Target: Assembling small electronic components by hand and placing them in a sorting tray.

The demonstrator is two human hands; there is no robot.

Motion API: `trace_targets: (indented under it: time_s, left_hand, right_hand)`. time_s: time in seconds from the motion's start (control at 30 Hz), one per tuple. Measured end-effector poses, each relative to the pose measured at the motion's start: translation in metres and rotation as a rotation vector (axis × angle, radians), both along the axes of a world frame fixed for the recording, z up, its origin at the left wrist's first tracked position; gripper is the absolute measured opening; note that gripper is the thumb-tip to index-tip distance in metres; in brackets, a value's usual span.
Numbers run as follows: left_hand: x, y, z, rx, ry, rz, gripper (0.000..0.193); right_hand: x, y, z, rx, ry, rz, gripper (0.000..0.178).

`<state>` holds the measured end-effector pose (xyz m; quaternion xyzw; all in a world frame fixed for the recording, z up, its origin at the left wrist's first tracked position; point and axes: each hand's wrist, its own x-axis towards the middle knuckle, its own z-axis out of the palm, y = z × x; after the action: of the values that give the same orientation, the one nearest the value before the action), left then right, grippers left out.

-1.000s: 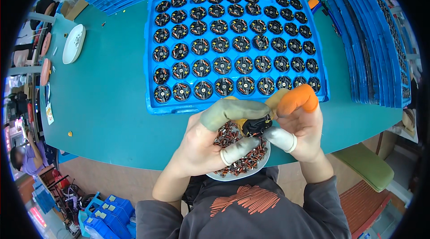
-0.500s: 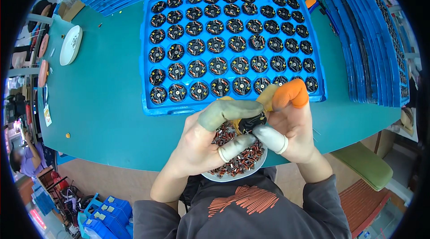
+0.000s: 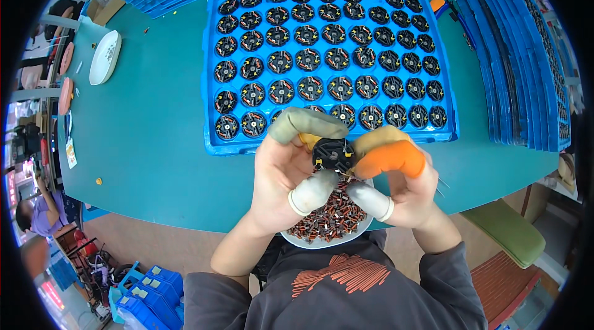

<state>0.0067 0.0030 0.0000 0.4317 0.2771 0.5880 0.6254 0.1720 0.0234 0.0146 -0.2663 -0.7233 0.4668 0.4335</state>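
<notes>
The black round part [image 3: 333, 154] was located above the bowl [image 3: 308, 244], between the two hands and just in front of the tray [image 3: 238, 148]. Its face was turned up toward the viewer; yellow tabs were visible at its left and right sides, with a thin upright lead near its upper right edge.

The left hand [image 3: 278, 175] gripped the part from its left side, with the covered thumb at the lower edge and the covered fingers around the upper edge. The fingers of the right hand [image 3: 408, 197] were curled in at the right edge; whether they pinched a small piece there could not be determined.

Caution: the part appeared to depend mainly on the left grip. A slackened thumb, or a sideways push from the right fingers, could tilt it or drop it into the small copper-coloured cylinders [image 3: 331, 221] filling the bowl. Excess fingertip pressure could bend the lead or displace a tab. The finger covers probably dulled touch, so a poorly seated piece could go unnoticed. A raised left knuckle could also knock the tray's near row, which the hand partly obscured.
</notes>
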Motion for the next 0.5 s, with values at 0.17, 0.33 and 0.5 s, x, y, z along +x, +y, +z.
trace_targets:
  time_s: [0.17, 0.33, 0.5]
  left_hand:
    - [0.0017, -0.0016, 0.0008, -0.062, -0.025, -0.007, 0.039]
    - [0.0022, -0.0027, 0.0019, -0.115, -0.025, 0.009, 0.039]
    - [0.0029, -0.0011, 0.0017, -0.140, -0.073, 0.014, 0.039]
  right_hand:
    - [-0.0024, 0.0024, -0.0030, 0.390, -0.140, -0.154, 0.022]
    - [-0.0021, 0.0005, 0.0035, 0.180, -0.116, -0.093, 0.023]
    - [-0.0023, -0.0010, 0.0017, 0.273, -0.146, -0.130, 0.026]
